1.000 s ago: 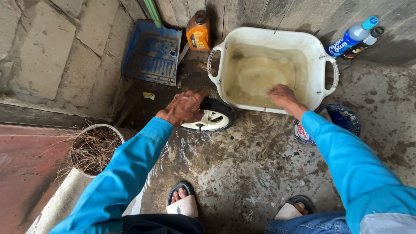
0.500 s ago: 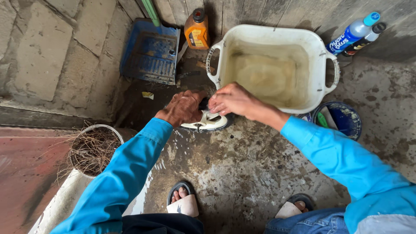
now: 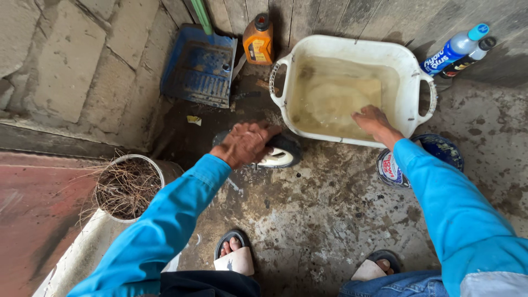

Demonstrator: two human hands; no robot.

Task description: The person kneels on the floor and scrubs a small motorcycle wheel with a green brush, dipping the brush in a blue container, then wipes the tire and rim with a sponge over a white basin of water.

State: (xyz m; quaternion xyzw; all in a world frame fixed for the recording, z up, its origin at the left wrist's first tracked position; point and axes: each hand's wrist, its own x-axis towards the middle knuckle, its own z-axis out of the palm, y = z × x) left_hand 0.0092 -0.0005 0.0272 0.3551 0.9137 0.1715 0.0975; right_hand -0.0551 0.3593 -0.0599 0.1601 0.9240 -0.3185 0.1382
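Fingers (image 3: 367, 116) in basin (image 3: 352, 47), wet concrete floor (image 3: 330, 220)

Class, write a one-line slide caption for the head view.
Left hand grips a shoe on wet concrete; right hand dips into a white basin.

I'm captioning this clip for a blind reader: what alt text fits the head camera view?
A person in blue sleeves crouches on wet concrete, left hand pressing a black-and-white shoe to the ground, right hand dipped in a white basin of cloudy water. An orange bottle and a blue dustpan stand behind.
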